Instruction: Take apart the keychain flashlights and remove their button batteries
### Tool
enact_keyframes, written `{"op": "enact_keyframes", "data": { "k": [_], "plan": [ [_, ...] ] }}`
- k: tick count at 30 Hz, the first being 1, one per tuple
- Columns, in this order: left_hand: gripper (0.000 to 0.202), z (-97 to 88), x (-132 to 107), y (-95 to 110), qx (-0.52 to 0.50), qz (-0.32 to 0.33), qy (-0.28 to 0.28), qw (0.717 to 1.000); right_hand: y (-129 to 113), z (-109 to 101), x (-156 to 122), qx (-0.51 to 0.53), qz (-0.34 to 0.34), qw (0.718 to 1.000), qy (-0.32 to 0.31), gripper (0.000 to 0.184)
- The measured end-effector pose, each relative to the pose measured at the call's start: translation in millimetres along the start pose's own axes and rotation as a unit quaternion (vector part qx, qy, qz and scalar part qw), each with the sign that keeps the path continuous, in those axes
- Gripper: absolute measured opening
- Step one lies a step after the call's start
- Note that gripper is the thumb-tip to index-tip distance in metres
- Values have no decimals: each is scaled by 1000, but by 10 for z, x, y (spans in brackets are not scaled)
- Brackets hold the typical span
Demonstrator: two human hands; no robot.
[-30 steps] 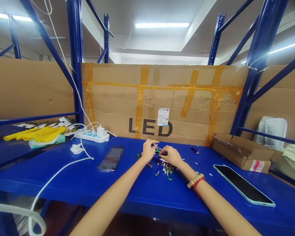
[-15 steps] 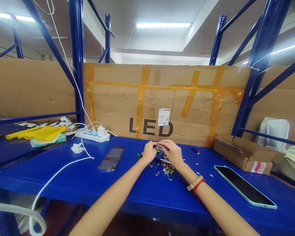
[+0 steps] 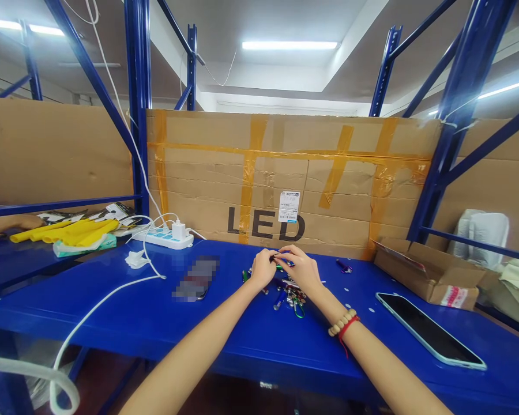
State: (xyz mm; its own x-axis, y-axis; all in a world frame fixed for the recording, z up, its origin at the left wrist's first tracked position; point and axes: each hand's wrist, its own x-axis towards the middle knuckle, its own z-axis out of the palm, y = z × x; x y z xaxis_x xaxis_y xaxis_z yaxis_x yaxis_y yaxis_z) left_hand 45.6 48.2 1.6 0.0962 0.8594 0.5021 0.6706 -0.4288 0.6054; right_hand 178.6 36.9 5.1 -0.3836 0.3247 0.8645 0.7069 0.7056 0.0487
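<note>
Close together over the middle of the blue table, both my hands work at a small dark piece too small to name. My left hand is closed around it, its fingers curled. Thumb and fingertips of my right hand pinch at the same piece from the right. Below and partly hidden by the hands lies a pile of small metal trinkets in blue, green, silver and red, which look like keychains with clips. A green clip loop sticks out toward me. One purple trinket lies apart at the right.
Two phones lie here, a blurred one at left and a pale-cased one at right. Behind stand a power strip, a cardboard panel and an open carton. Another person's hand is near yellow sleeves.
Another person's hand has come into view at the far left, by the yellow sleeves. My hands stay in place, with only slight finger movement around the small dark piece.
</note>
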Motion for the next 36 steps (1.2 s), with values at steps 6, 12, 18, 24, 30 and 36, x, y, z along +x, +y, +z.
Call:
{"op": "enact_keyframes", "data": {
  "k": [6,12,18,24,30,36],
  "plan": [
    [38,-16,-17,-1,27,5,4,1000,14,-5,-4,-78,3,995,-57,13],
    [37,-33,-28,25,31,-2,0,1000,-31,-54,3,-111,3,992,-66,17],
    [28,-81,-25,24,16,-47,34,998,-85,-76,-1,-65,128,987,-76,17],
    [30,-68,-1,10,-10,-69,62,996,21,-99,-13,-79,238,953,-169,13],
    [33,-51,40,-46,-63,-91,68,992,62,-32,-64,-97,218,944,-229,20],
    [33,-64,50,-44,-73,-93,61,991,91,11,-119,-80,190,945,-254,18]
  ]
}}
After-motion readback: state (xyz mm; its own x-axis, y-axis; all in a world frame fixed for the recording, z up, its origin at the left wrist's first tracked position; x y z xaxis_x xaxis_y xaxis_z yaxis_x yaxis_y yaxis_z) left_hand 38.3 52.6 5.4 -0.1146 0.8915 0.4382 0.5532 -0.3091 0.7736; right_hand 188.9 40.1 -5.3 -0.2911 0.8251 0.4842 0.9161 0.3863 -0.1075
